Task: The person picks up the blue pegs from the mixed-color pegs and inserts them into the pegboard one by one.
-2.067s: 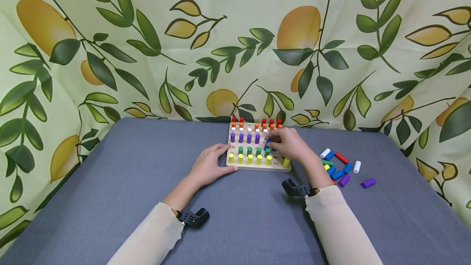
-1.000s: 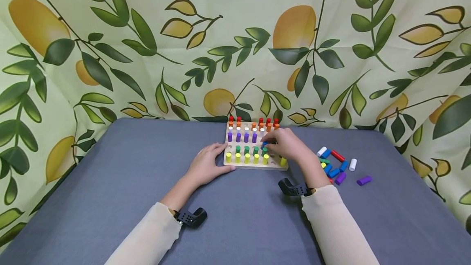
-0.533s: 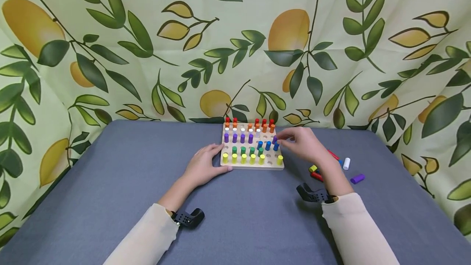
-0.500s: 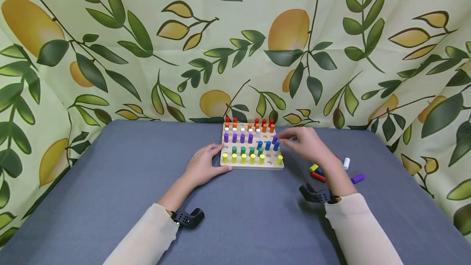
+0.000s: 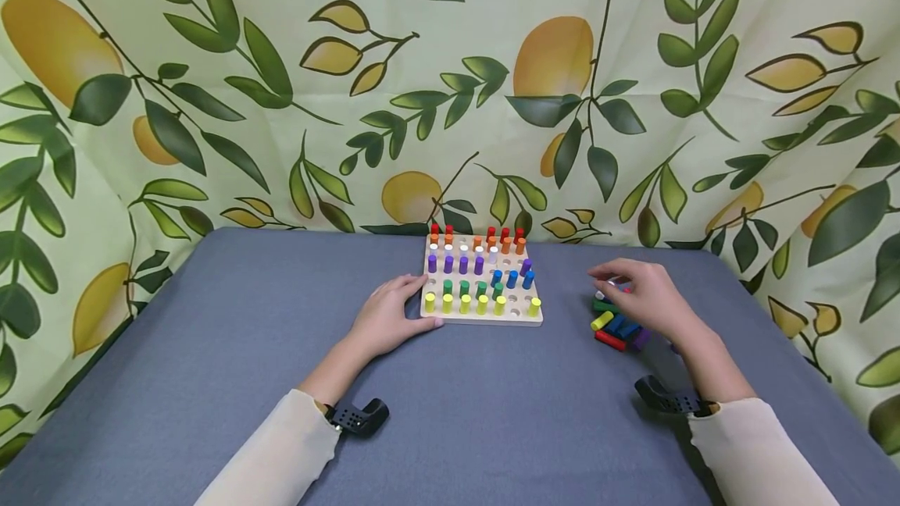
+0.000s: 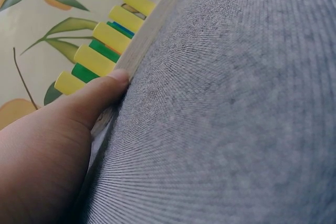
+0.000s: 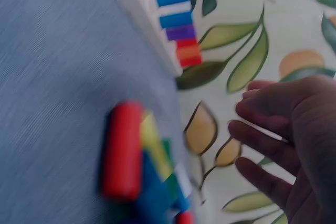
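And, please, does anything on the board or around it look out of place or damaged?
I see no damage. On the pegboard, the rightmost purple peg stands apart from the other four purple pegs, with a gap between, which looks slightly odd. Beside the pegboard, the loose pegs lie in a jumble instead of upright.

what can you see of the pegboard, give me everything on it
The pegboard is a pale, wooden-looking rectangle lying flat on the grey-blue table. Round holes run in rows, and coloured pegs stand in them: yellow at the front, then green, blue, purple, white, orange and red at the back. Some holes are unfilled, including ones near the front right corner. The left hand holds its front left corner, touching the front edge and left side.
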A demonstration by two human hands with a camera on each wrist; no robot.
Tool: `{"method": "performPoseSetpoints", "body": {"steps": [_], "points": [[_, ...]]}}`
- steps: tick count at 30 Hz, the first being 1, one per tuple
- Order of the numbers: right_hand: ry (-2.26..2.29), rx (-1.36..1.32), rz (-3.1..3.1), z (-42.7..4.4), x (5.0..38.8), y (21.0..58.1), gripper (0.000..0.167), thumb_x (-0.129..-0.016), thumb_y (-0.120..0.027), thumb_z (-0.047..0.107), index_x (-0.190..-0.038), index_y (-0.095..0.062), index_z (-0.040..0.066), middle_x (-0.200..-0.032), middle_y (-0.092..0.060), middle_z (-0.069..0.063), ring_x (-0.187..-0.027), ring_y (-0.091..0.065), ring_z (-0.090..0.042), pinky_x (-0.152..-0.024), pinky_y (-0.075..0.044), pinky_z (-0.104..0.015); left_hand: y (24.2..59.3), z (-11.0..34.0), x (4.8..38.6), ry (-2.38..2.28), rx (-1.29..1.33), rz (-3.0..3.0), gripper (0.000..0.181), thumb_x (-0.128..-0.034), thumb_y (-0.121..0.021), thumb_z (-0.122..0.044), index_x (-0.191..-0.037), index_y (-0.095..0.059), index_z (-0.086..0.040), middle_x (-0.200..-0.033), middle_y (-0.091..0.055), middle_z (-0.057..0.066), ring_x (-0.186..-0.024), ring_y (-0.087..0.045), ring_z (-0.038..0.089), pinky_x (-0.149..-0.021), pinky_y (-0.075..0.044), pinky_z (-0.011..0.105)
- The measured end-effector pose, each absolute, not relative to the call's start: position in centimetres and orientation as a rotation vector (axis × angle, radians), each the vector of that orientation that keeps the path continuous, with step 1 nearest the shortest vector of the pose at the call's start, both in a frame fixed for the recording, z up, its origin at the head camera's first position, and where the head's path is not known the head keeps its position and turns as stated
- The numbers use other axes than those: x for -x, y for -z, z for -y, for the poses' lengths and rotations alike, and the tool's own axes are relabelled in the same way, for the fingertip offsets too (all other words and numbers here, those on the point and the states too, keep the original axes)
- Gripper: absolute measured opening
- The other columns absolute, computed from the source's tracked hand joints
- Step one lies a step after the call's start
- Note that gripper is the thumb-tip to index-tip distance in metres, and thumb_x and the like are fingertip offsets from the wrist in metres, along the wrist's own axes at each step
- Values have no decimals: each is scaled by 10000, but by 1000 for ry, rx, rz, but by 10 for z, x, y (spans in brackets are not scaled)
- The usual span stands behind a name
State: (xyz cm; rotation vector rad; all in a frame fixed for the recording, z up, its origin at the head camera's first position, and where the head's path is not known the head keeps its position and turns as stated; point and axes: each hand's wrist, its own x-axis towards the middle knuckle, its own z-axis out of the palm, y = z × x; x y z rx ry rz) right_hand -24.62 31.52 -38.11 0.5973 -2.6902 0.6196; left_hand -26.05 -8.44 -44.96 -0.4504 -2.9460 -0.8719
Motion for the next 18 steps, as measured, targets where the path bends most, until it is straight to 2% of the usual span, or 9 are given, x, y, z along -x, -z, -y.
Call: {"method": "performPoseSetpoints", "body": {"steps": [4, 11, 14, 18], "points": [[-596, -556, 2654, -328, 247, 399, 169, -899, -723, 40, -1058, -778, 53, -1027, -779, -119, -903, -735, -303, -766, -603, -503, 449, 84, 260, 879, 448, 2952, 840, -843, -749, -573, -1529, -468, -177, -1561, -469, 169, -1468, -414, 386, -1196, -324, 605], [-586, -464, 2607, -339, 245, 409, 157, -880, -727, 21, -1022, -782, 59, -1006, -776, -133, -853, -707, -274, -725, -583, -327, 449, 85, 259, 882, 438, 2951, 844, -838, -750, -585, -1528, -470, -187, -1558, -473, 167, -1459, -423, 392, -1188, -340, 600], [-596, -406, 2557, -343, 245, 417, 159, -882, -703, -4, -1006, -782, 58, -978, -774, -135, -838, -666, -102, -727, -550, -192, 448, 85, 259, 882, 444, 2952, 846, -840, -748, -585, -1530, -467, -185, -1557, -473, 168, -1459, -423, 394, -1185, -341, 605], [-628, -362, 2474, -348, 247, 430, 171, -884, -674, -31, -994, -780, 48, -955, -769, -146, -840, -502, 154, -720, -421, -14, 448, 85, 259, 886, 443, 2955, 846, -843, -745, -583, -1535, -458, -192, -1566, -462, 172, -1468, -411, 395, -1189, -332, 610]]}}
